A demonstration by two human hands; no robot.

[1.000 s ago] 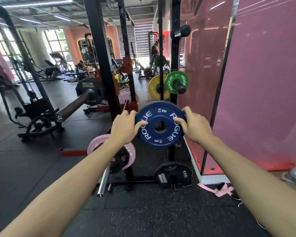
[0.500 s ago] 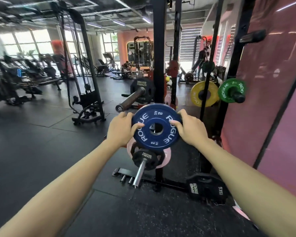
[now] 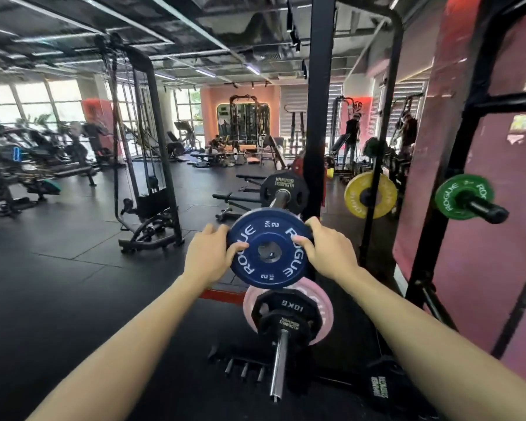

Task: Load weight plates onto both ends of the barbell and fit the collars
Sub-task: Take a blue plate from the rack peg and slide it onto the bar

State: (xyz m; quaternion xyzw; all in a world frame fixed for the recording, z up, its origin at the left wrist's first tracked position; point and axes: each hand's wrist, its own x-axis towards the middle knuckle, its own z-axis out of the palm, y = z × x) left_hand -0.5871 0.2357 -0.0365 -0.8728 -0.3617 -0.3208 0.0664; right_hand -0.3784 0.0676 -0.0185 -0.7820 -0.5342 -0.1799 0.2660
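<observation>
A blue 2 kg Rogue plate (image 3: 269, 270) is held upright in front of me by both hands. My left hand (image 3: 208, 255) grips its left rim and my right hand (image 3: 328, 250) grips its right rim. Just behind and above it the barbell sleeve (image 3: 281, 197) points toward me, with a black Hammer Strength plate (image 3: 269, 183) on it. Through the plate's centre hole I see a dark round end. Below stands a storage peg (image 3: 278, 363) carrying a black 10 kg plate (image 3: 286, 311) and a pink plate (image 3: 322, 302).
A black rack upright (image 3: 319, 101) rises right behind the plate. To the right, a yellow plate (image 3: 354, 197) and a green Rogue plate (image 3: 451, 196) hang on storage pegs by a pink wall (image 3: 498, 208). A cable machine (image 3: 146, 177) stands left on the black rubber floor.
My view swung left and both hands carried the blue plate from the storage rack over to the barbell sleeve's end. The plate's hole now lines up near the sleeve.
</observation>
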